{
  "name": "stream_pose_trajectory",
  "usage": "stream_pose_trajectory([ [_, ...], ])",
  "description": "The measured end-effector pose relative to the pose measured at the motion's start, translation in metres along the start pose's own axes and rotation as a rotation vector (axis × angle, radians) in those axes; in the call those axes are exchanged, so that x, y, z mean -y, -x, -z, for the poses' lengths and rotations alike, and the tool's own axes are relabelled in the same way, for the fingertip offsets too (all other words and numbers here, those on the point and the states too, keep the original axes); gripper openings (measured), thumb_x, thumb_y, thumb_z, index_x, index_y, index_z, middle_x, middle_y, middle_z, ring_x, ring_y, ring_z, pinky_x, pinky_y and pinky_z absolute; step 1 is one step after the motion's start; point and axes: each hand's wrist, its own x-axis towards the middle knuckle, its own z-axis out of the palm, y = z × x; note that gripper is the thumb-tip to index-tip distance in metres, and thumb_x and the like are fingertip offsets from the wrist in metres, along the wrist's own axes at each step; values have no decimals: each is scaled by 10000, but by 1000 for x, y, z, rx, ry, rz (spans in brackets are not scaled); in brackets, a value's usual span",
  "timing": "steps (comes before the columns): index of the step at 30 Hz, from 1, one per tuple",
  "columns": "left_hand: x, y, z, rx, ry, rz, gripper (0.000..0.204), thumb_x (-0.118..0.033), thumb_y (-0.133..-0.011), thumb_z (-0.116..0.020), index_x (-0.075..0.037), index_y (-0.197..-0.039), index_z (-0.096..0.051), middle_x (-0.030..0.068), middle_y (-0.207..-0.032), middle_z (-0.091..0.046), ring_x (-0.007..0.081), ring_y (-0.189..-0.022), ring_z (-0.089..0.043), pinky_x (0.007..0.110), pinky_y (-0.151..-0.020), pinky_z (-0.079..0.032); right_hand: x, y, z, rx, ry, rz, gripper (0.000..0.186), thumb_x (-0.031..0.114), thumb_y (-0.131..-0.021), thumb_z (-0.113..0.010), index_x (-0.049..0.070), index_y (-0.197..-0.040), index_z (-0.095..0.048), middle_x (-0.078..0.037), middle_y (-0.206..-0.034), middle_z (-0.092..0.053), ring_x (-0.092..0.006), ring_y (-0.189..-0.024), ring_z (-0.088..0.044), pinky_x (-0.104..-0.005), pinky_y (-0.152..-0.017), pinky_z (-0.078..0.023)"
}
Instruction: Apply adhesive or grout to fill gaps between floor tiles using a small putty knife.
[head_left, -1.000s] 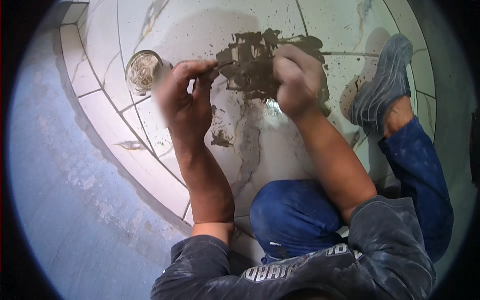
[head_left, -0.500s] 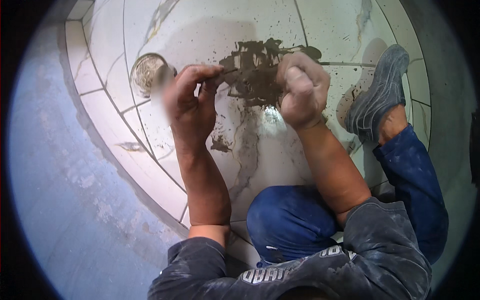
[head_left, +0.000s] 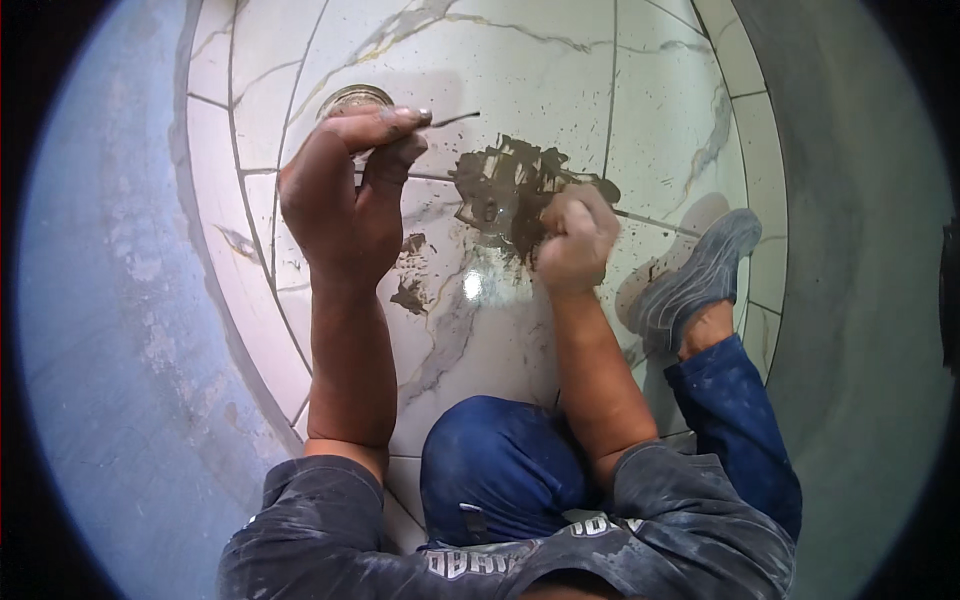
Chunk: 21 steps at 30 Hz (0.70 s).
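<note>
My left hand [head_left: 355, 190] is raised at the left, its thumb and forefinger pinching a thin dark stick [head_left: 455, 117] that points right. Behind it, a round container [head_left: 355, 96] with a pale rim is mostly hidden. My right hand [head_left: 580, 235] is closed low over the right part of a dark, wet smear of grout-like paste [head_left: 490, 190]; what it holds, if anything, is hidden. Smaller dark daubs [head_left: 410, 295] and specks lie on the white veined tiles [head_left: 450, 360].
A blue-grey wall [head_left: 100, 300] curves along the left above a tile skirting [head_left: 245, 310]; a grey wall [head_left: 860, 300] is at the right. My bent knee [head_left: 500, 450] is below, and my foot in a grey shoe [head_left: 700, 270] rests at the right.
The view has shifted, putting the paste patch and foot lower. My left hand has risen relative to the patch with the stick, now over clean tile. My right hand remains closed over the paste.
</note>
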Motion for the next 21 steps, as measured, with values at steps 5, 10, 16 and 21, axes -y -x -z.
stream_pose_trajectory([
  [5, 0, -11, -2, -147, 88, -138, 192, 103, -854, -701, -9, -1003, -650, 119, -971, -719, 177, -909, -680, 272, -794, -561, 1, 4, 2, -16, 156, 182, 221, 125, -850, -454, 11, -668, -502, -10, -608, -435, -97, -564, -383, -282, -512, -319],
  [10, -3, -32, 1, -260, 29, -208, 185, 77, -885, -674, 10, -1045, -612, 175, -993, -718, 233, -940, -702, 326, -864, -575, 8, 0, 0, -8, 213, 138, 271, 53, -868, -343, 27, -610, -422, -37, -576, -434, -105, -519, -358, -279, -483, -290],
  [16, -19, -45, 25, -304, -96, -257, 145, 17, -918, -657, 33, -1061, -641, 191, -970, -724, 233, -875, -719, 314, -774, -616, 1, -2, 7, -19, 202, 296, 212, 48, -825, -373, 44, -617, -416, -44, -600, -448, -109, -521, -367, -268, -470, -261],
  [21, -15, -43, 36, -309, -188, -281, 143, -1, -943, -628, 27, -1081, -647, 201, -987, -727, 247, -895, -728, 342, -776, -622, -4, -1, 5, -16, 384, 235, 222, 145, -832, -459, 19, -649, -458, -28, -595, -452, -96, -564, -384, -273, -507, -285],
])
